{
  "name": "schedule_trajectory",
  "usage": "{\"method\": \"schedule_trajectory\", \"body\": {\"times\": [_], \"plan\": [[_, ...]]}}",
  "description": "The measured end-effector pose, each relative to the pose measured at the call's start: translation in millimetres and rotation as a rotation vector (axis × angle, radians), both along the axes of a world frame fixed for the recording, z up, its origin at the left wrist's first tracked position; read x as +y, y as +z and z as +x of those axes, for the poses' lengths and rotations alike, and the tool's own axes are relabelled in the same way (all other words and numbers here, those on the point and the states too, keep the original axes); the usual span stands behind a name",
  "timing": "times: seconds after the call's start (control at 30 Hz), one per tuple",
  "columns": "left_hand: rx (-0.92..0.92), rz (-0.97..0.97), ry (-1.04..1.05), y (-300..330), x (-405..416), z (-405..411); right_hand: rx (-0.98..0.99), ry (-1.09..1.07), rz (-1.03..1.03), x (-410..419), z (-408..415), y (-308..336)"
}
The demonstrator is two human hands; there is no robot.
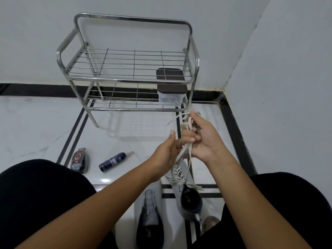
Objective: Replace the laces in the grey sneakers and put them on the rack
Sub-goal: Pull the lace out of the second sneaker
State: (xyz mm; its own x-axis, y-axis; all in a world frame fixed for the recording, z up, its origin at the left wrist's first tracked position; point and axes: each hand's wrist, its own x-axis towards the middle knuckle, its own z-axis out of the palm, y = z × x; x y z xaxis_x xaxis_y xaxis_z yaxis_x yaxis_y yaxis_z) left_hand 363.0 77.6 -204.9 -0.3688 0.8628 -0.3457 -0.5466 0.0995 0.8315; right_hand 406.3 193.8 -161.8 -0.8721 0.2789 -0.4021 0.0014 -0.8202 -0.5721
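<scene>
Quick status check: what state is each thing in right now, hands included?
Left hand: pinching the lace.
Right hand: gripping the lace.
Lace: pulled up, partly threaded.
Right sneaker: partly laced.
Left sneaker: unlaced, on floor.
Rack: upright, without sneakers.
Box: lid closed.
Bottle: lying down.

Plain white walls (287, 69) meet in a corner at the right. The floor (36, 123) is glossy white marble-look tile with black inlaid stripes (75, 133) and a black border band (36, 89) along the wall base, reflecting soft overhead light.
</scene>
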Motion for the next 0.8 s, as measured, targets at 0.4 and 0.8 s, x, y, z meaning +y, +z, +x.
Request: {"method": "schedule_trajectory", "body": {"times": [0.4,0.8], "plan": [[0.51,-0.27,0.107,15.4,-36.6,-32.7,-0.573,-0.134,1.053,14.5,8.5,-23.3],[0.394,-0.232,0.129,27.3,-41.4,-51.7,-0.146,0.549,0.708,-59.5,-0.5,-59.9]]}}
